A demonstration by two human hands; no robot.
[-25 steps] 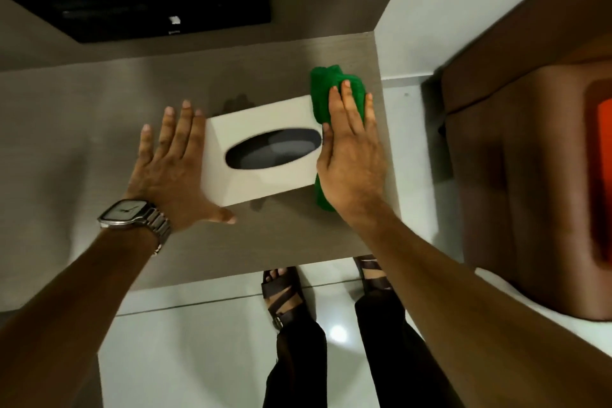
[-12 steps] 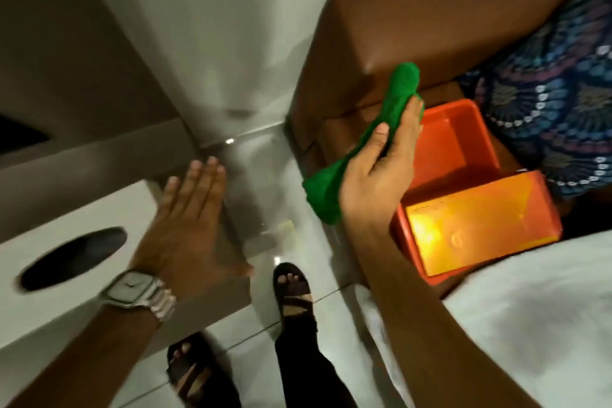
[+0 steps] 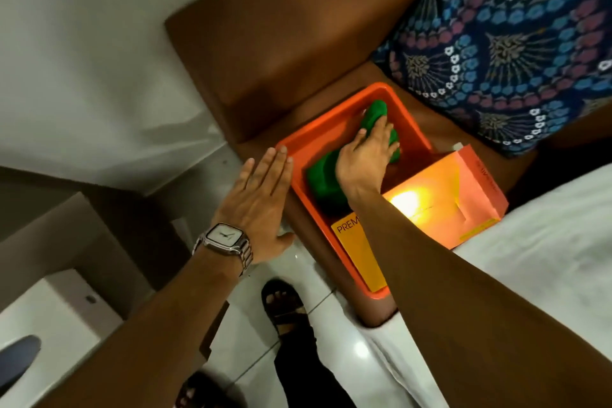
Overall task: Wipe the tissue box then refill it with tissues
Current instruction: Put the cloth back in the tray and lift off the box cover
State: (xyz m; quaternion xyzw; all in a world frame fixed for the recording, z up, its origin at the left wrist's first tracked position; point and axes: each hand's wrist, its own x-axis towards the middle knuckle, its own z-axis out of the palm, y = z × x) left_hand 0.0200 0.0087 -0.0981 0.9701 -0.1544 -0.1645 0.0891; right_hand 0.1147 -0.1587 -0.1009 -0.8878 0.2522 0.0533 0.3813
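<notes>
Head-worn camera looks steeply down, close over an orange tray (image 3: pixel 299 146).

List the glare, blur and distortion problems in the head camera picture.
Head view: a hot orange-yellow glare burns out the top of the tissue pack; a softer reflection sits on the floor tile. Wide-angle stretch makes the right forearm loom large. The white tissue box at the lower left edge is soft and cropped. Lighting is dim and warm.

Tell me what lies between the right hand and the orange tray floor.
The green cloth lies there: in the head view the right hand presses down on it inside the orange tray.
</notes>
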